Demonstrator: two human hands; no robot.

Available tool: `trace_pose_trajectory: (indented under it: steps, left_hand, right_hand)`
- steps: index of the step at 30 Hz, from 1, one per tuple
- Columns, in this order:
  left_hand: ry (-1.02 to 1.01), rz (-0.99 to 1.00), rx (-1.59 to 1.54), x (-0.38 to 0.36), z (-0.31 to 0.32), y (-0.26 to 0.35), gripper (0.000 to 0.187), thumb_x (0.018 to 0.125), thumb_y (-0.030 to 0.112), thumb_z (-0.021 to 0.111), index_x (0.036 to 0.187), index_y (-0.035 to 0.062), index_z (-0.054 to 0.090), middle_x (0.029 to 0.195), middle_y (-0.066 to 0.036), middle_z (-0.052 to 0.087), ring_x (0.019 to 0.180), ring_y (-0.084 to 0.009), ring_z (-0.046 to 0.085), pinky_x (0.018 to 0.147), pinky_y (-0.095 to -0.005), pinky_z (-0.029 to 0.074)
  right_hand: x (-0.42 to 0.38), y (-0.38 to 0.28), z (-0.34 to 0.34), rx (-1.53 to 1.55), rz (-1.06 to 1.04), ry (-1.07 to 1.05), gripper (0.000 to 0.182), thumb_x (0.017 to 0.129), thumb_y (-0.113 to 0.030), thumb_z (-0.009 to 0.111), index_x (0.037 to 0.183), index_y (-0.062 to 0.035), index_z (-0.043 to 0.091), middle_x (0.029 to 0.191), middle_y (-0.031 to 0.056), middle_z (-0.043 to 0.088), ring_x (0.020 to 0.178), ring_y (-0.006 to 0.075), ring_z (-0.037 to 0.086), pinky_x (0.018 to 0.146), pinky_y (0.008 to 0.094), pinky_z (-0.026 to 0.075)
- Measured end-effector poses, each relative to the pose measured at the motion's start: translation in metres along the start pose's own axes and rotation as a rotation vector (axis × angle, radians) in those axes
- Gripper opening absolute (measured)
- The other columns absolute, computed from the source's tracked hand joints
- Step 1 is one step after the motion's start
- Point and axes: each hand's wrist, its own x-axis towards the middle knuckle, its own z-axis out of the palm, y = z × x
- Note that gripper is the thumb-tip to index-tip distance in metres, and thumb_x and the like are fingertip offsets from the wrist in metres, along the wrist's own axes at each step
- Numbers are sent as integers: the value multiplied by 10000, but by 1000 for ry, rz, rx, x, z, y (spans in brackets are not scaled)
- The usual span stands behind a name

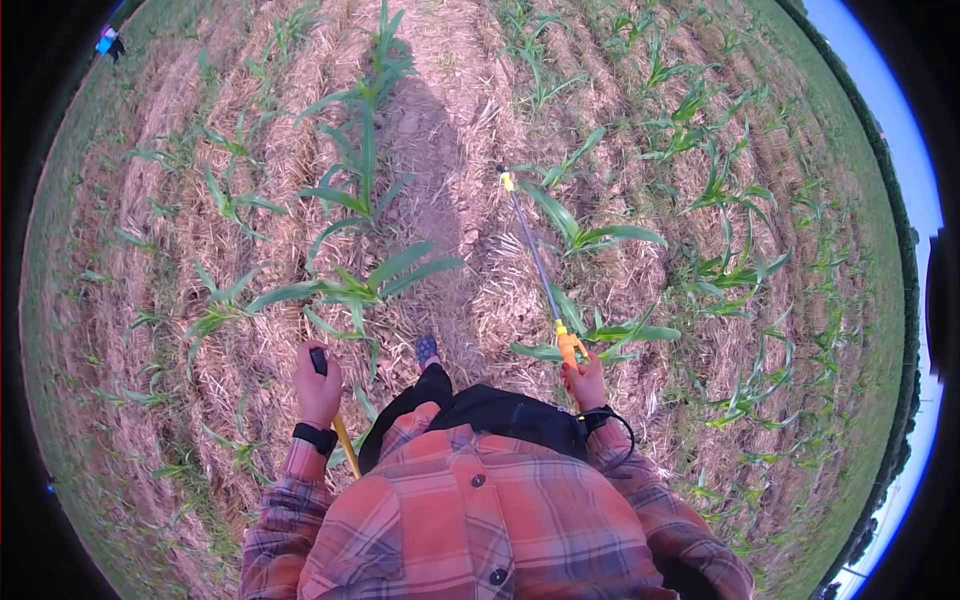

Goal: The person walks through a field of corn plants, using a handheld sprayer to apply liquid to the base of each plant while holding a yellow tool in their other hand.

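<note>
Brown soil, straw and plants surround both hands, left gripping a handle, right a spray wand.

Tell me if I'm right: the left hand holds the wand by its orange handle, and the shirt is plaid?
Not quite: the head view shows the right hand holding the wand by its orange handle, while the left hand has a black grip. The shirt is plaid, yes.

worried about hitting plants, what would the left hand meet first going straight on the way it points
Probably the leafy green plant just ahead of the left hand; depth is unclear, so the hand may pass above it.
</note>
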Motion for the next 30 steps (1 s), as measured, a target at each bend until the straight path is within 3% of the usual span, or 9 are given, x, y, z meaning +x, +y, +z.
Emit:
trace_pose_trajectory:
  steps: [10,13,25,28,30]
  left_hand:
    - [66,-17,7,51,-24,-27,145,753,29,520,873,71,450,569,-4,406,471,-83,399,428,-241,319]
    - [43,-166,-55,61,-34,-29,165,743,58,542,886,71,460,610,-55,430,531,-145,428,504,-280,366]
    - [89,-103,15,92,-42,-44,165,738,56,530,887,69,460,582,-57,429,503,-156,432,480,-301,354]
    - [95,-93,-2,98,-39,-39,168,735,57,529,888,69,460,583,-58,432,502,-153,431,476,-305,351]
    - [54,-200,-20,106,-35,-39,170,733,55,528,887,68,459,591,-55,438,501,-149,431,476,-297,352]
  right_hand:
    - [41,-38,56,-92,-41,-78,655,763,-94,602,1234,16,161,638,80,569,419,102,477,364,216,350]
    - [46,-56,71,-117,-42,-78,653,763,-99,603,1234,16,165,642,79,568,419,102,475,361,217,348]
    - [68,-92,114,-47,-6,-140,701,765,-94,596,1278,-1,127,674,80,582,434,90,474,367,202,353]
    - [73,-96,112,-26,-15,-113,680,776,-108,600,1256,13,133,671,100,573,438,107,482,378,215,365]
    - [84,-94,108,-48,-32,-77,607,768,-99,599,1213,-4,197,659,91,583,413,95,469,356,206,347]
